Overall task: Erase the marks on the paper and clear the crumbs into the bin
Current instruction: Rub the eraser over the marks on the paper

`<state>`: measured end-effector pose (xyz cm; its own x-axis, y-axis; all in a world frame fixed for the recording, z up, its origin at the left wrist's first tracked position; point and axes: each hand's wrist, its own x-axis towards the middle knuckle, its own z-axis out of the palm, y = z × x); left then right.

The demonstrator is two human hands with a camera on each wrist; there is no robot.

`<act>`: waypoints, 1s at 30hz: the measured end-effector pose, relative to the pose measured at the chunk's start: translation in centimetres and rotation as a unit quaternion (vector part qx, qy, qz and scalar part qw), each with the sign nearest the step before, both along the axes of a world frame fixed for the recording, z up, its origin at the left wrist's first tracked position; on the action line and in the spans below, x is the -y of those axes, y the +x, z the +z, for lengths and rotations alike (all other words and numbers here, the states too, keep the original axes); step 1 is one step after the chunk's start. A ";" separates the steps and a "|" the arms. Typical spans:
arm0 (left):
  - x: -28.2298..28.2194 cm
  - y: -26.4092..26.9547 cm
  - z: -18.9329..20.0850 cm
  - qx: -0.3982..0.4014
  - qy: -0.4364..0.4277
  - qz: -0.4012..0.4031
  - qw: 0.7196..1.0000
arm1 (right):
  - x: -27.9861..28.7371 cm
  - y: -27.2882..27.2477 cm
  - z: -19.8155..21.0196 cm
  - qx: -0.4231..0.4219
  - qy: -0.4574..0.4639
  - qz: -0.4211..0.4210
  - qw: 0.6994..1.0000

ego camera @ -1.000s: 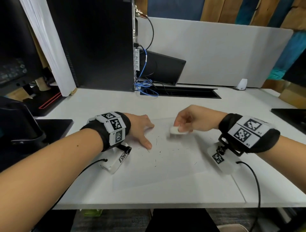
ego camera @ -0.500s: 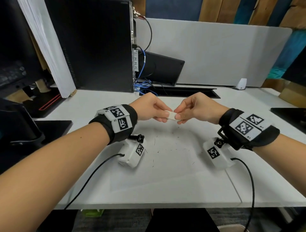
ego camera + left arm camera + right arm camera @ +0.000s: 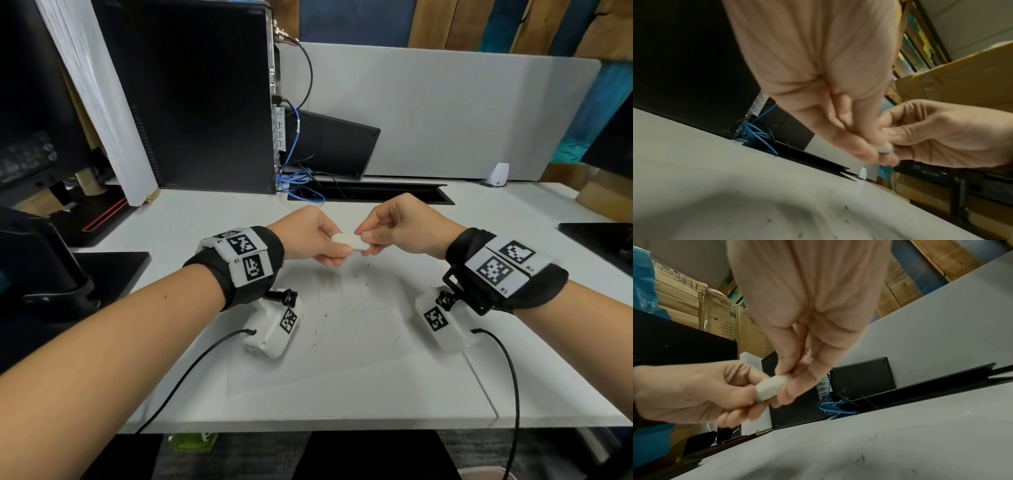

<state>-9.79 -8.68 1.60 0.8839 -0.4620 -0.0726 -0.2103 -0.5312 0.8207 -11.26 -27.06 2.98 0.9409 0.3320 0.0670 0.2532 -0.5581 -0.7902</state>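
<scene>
A white oval eraser (image 3: 350, 241) hangs in the air above the far edge of the paper (image 3: 342, 349). My left hand (image 3: 334, 245) pinches its left end and my right hand (image 3: 366, 240) pinches its right end. The right wrist view shows the eraser (image 3: 770, 388) between the thumb and fingers of both hands. In the left wrist view only a small grey tip of the eraser (image 3: 885, 149) shows. Dark eraser crumbs (image 3: 356, 301) lie scattered over the sheet. No bin is in view.
The white desk (image 3: 191, 219) carries a black computer tower (image 3: 191, 96) at the back left with blue cables (image 3: 301, 192) beside it. A black cable slot (image 3: 387, 197) runs behind the hands. Dark pads sit at the left edge (image 3: 109, 270) and right edge (image 3: 599, 236).
One second ago my left hand lay flat on the paper while my right rubbed the eraser on it. Both hands have risen, and now each pinches one end of the eraser.
</scene>
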 end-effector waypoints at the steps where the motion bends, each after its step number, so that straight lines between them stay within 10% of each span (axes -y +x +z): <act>1: 0.1 0.1 -0.1 0.005 -0.005 0.011 1.000 | 0.1 0.0 -0.2 -0.002 0.009 -0.003 1.000; 30: 1.1 2.7 1.7 -0.071 -0.060 0.057 0.994 | 0.4 4.3 1.1 -0.090 -0.245 0.123 0.958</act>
<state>-7.14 -9.79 3.29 0.9154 -0.3730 -0.1513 -0.0320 -0.4422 0.8964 -6.97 -27.49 4.11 0.8116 0.4960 -0.3087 0.3095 -0.8132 -0.4928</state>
